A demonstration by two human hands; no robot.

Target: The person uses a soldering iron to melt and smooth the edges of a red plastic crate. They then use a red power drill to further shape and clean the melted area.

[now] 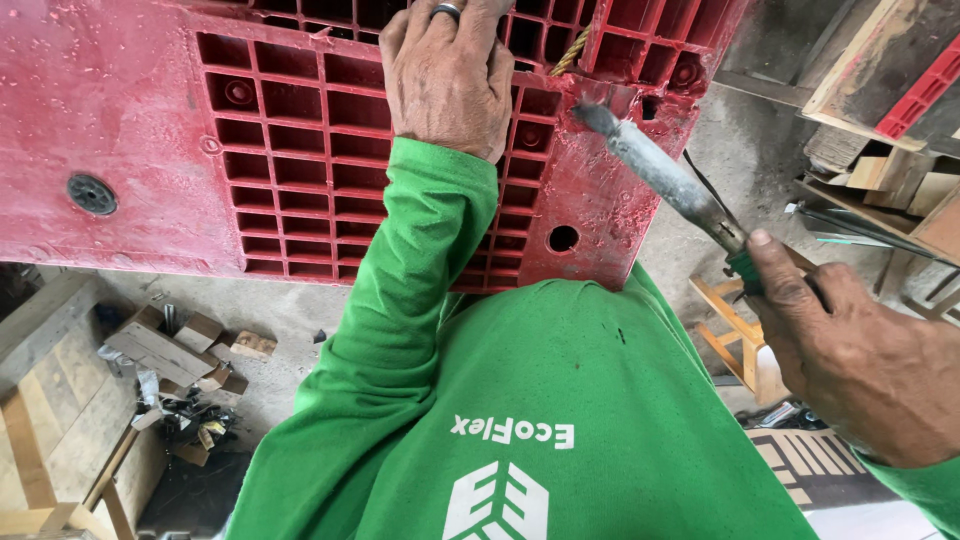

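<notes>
The left hand (pixel 447 75) is lying flat on the red plastic pallet (pixel 290 150), its fingers released and gripping nothing. The right hand (pixel 860 360) is grasping a metal tool (pixel 660 175), whose tip is touching the pallet's corner.

The left hand (pixel 447 75) presses flat on the ribbed underside of a red plastic pallet (pixel 290 150), while the right hand (pixel 860 360) grips a soldering iron (pixel 665 180), its tip touching the pallet's edge.
</notes>
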